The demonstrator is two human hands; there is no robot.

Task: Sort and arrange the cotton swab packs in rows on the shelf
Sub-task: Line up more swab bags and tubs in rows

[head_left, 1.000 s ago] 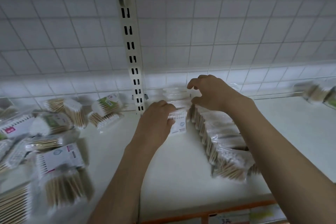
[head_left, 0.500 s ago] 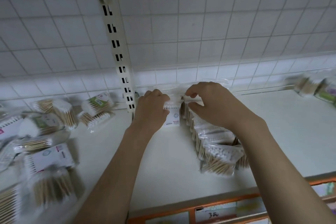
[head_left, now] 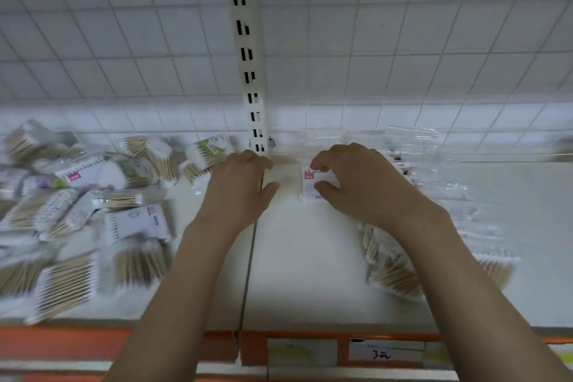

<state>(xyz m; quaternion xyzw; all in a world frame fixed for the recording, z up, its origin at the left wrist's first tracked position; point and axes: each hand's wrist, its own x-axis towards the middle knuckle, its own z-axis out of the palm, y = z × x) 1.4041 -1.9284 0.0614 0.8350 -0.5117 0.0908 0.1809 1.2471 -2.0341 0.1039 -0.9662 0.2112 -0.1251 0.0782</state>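
Observation:
My right hand [head_left: 356, 186] pinches a white cotton swab pack with a red label [head_left: 310, 187] between thumb and fingertips, standing it on the white shelf [head_left: 304, 257] near the back. Behind my right wrist a row of upright swab packs [head_left: 390, 276] runs toward the shelf's front. A second blurred row [head_left: 486, 257] lies further right. My left hand [head_left: 238, 187] rests on the shelf beside the upright post, fingers loosely bent, thumb out, holding nothing. A loose pile of mixed swab packs [head_left: 93, 211] covers the shelf's left part.
A slotted white upright post [head_left: 251, 71] rises from the shelf's back between my hands. A white wire grid forms the back wall. The orange front rail [head_left: 294, 347] carries price labels. A seam [head_left: 249, 257] splits the shelf into two boards.
My left hand has let go of the white pack and moved left toward the post. My right hand now pinches that pack. The view has shifted, bringing more of the left pile into sight.

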